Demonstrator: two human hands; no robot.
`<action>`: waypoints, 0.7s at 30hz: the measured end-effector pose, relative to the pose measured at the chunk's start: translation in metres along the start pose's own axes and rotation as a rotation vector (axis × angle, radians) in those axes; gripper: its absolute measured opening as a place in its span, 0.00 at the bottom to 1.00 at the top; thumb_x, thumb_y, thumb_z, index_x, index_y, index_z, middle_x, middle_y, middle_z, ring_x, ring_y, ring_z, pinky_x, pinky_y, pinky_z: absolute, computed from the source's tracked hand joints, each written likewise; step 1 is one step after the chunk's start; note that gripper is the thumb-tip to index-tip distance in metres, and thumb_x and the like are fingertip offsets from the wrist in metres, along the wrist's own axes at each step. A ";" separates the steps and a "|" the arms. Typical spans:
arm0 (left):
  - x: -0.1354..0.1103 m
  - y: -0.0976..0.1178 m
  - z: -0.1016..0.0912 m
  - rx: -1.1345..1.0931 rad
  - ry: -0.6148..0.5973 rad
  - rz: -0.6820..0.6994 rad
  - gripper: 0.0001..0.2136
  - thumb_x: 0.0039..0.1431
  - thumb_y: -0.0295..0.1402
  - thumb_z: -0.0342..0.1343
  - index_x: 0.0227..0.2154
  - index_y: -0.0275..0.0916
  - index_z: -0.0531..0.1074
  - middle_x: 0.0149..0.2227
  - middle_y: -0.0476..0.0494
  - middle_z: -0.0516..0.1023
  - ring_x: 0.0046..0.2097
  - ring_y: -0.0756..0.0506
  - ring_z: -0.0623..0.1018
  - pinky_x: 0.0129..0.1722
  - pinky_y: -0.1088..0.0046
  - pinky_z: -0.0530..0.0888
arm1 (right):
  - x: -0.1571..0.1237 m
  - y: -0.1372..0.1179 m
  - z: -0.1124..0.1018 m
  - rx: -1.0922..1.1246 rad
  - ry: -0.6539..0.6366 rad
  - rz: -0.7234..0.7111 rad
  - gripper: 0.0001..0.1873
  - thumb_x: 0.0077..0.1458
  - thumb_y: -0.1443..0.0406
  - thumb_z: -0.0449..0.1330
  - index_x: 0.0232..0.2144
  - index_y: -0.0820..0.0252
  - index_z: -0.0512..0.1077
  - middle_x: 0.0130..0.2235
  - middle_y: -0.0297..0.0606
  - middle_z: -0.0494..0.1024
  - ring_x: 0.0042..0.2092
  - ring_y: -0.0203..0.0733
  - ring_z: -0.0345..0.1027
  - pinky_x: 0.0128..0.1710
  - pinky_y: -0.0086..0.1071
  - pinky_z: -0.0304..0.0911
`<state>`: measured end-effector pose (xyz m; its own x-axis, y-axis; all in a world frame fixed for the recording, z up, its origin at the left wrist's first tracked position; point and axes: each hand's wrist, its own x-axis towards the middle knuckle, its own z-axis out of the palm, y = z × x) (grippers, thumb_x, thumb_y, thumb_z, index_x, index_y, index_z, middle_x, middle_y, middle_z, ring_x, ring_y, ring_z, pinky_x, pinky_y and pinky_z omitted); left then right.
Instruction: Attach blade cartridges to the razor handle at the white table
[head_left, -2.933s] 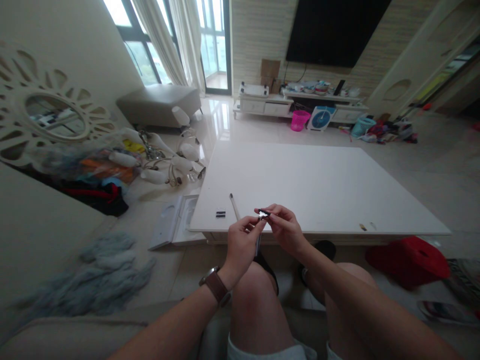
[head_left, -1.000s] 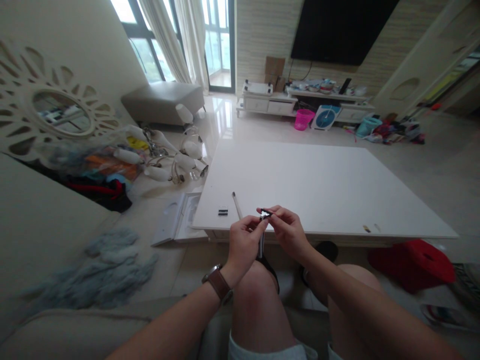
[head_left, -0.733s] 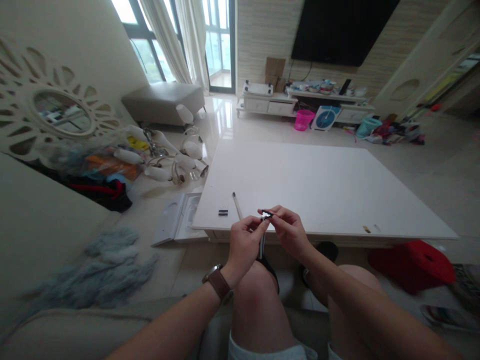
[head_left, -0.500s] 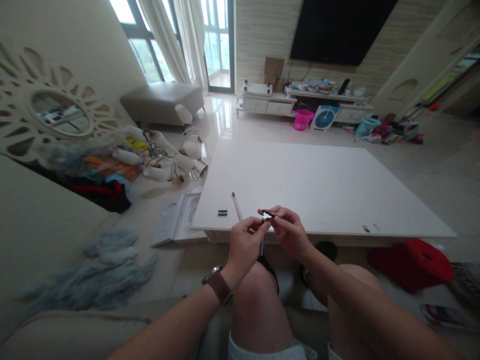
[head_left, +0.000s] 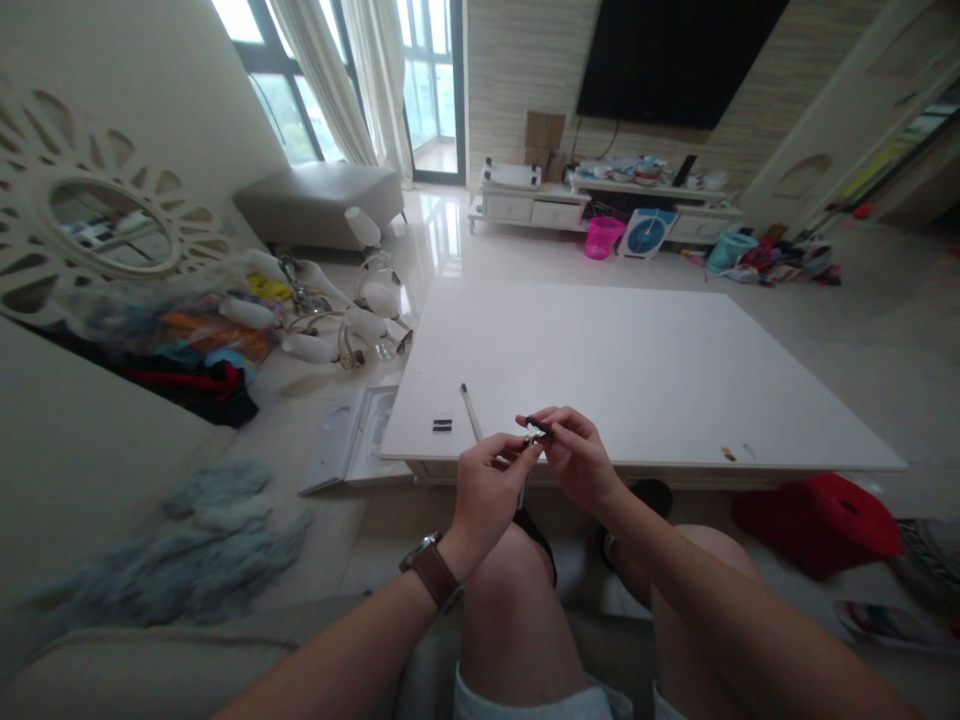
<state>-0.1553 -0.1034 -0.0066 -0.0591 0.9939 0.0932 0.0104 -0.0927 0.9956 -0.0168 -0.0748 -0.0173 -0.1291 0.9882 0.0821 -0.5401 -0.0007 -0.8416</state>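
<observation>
The left hand (head_left: 491,485) and the right hand (head_left: 579,458) met above the near edge of the white table (head_left: 600,365), left of its middle, with a small black-and-silver piece (head_left: 537,431) between them. The left hand's thumb and forefinger were brought together on the near left part of the piece, its other fingers curled in. The right hand pinched the dark far right part between thumb and fingertips, with almost no gap; how the hidden fingers lay, I could not tell. The piece was too small to make out in detail. A brown-strapped watch (head_left: 432,570) circled the left wrist. Just left of the hands, a pale stick (head_left: 471,412) with a dark tip lay on the table, and farther left a small clear card with dark strips (head_left: 442,424). Well to the right, near the same edge, lay a small yellow-and-black scrap (head_left: 728,454). On the floor, a white box (head_left: 330,440) stood left of the table, and a red object (head_left: 825,525) sat at its near right.
</observation>
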 end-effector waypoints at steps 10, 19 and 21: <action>0.002 -0.004 -0.001 -0.023 0.001 0.004 0.10 0.56 0.39 0.64 0.30 0.37 0.80 0.28 0.47 0.80 0.29 0.50 0.75 0.28 0.78 0.69 | -0.001 0.000 0.003 0.023 -0.026 0.085 0.11 0.48 0.61 0.70 0.36 0.56 0.80 0.43 0.40 0.82 0.48 0.47 0.75 0.51 0.39 0.68; 0.003 -0.007 0.000 -0.067 0.023 -0.034 0.10 0.55 0.39 0.65 0.31 0.37 0.81 0.31 0.44 0.81 0.30 0.48 0.77 0.29 0.76 0.72 | -0.002 0.001 0.002 0.032 -0.037 0.079 0.15 0.48 0.62 0.70 0.41 0.54 0.80 0.41 0.38 0.82 0.43 0.43 0.76 0.48 0.36 0.68; 0.003 -0.007 0.000 -0.069 0.019 -0.028 0.10 0.56 0.40 0.64 0.33 0.37 0.81 0.32 0.44 0.82 0.32 0.47 0.78 0.30 0.75 0.73 | -0.002 0.001 0.002 0.036 -0.034 0.079 0.15 0.48 0.62 0.70 0.41 0.55 0.80 0.41 0.38 0.82 0.43 0.42 0.75 0.47 0.35 0.68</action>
<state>-0.1555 -0.0994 -0.0136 -0.0770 0.9949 0.0649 -0.0608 -0.0696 0.9957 -0.0191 -0.0775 -0.0171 -0.2001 0.9792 0.0344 -0.5568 -0.0847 -0.8263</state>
